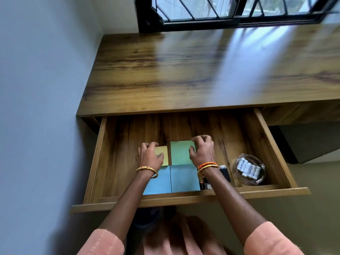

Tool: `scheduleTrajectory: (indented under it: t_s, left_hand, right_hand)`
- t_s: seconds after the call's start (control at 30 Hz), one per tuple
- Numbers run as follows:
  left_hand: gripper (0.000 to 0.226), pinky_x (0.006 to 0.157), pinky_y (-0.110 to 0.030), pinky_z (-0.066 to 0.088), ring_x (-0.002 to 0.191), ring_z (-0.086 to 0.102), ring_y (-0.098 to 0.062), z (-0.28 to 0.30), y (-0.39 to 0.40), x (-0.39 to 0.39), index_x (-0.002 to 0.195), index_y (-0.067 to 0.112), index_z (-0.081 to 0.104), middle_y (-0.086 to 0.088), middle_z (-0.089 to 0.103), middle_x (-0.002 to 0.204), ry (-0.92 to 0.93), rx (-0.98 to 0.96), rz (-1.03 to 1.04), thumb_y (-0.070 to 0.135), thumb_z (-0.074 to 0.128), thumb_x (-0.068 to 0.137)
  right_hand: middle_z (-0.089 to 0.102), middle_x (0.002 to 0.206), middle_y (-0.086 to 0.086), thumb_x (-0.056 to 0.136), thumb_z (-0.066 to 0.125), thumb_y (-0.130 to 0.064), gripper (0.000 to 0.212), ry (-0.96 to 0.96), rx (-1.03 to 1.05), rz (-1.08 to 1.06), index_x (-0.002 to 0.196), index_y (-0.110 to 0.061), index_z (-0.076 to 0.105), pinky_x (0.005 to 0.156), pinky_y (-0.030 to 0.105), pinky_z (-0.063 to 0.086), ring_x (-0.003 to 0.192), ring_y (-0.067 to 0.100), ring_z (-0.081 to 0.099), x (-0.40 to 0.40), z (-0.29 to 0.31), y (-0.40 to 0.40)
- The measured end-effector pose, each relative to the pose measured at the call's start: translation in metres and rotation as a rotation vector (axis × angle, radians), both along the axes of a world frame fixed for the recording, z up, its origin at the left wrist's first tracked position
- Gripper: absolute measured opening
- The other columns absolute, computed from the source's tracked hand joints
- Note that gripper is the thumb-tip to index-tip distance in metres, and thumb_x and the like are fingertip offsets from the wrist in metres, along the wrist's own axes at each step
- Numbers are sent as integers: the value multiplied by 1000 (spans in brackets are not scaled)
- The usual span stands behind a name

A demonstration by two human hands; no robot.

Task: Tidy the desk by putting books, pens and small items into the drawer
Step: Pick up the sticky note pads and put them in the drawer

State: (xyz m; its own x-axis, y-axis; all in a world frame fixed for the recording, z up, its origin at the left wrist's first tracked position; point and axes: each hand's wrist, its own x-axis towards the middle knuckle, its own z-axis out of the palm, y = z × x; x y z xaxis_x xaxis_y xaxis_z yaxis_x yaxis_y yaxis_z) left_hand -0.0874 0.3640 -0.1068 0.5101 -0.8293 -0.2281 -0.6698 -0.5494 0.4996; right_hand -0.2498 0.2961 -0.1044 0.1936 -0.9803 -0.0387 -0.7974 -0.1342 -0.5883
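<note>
The wooden drawer (185, 198) stands pulled out under the desk top (184, 70). Inside lie a small yellow pad (164, 153), a green pad (180, 152) and two blue pads (184, 178) set close together in a block. My left hand (150, 155) grips the yellow pad with curled fingers round its left edge and thumb on top. My right hand (202, 150) holds the green pad at its right edge, fingers curled over the far corner.
A clear glass dish (250, 170) with several small white batteries sits at the drawer's right front. A dark small item (225, 172) and a battery (203, 184) lie beside the blue pads. The wall runs along the left; a window frame (230, 21) stands behind the desk.
</note>
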Motion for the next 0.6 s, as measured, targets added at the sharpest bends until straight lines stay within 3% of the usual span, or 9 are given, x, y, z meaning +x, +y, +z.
scheduleTrajectory:
  t_s: [0.27,0.43,0.53,0.6]
  left_hand:
    - [38,103,-41,36,126,39,-27,29,73,-77,121,22,56,-9,46,132,130,162,-105,42,57,88]
    - [43,93,-37,33,107,51,-22,16,114,-101,108,19,63,-3,59,114,-252,-41,-196,48,33,97]
    - [44,79,-37,42,83,59,-23,2,129,-100,92,18,63,-2,64,89,-400,-236,-293,50,34,93]
    - [42,78,-37,42,80,58,-21,-4,131,-98,92,18,63,-1,64,87,-430,-268,-319,50,36,90]
  right_hand:
    - [47,118,8,89,57,-24,23,81,-61,97,107,-11,61,92,32,45,109,22,45,-39,13,96]
    - [62,86,7,91,44,-33,32,151,-311,129,77,-11,64,72,34,41,79,26,58,-58,-1,136]
    - [64,88,3,91,40,-37,31,168,-410,247,85,-16,62,80,34,35,84,24,58,-74,-12,143]
    - [67,96,2,89,42,-39,32,160,-428,286,94,-16,64,85,34,36,91,24,59,-79,-15,141]
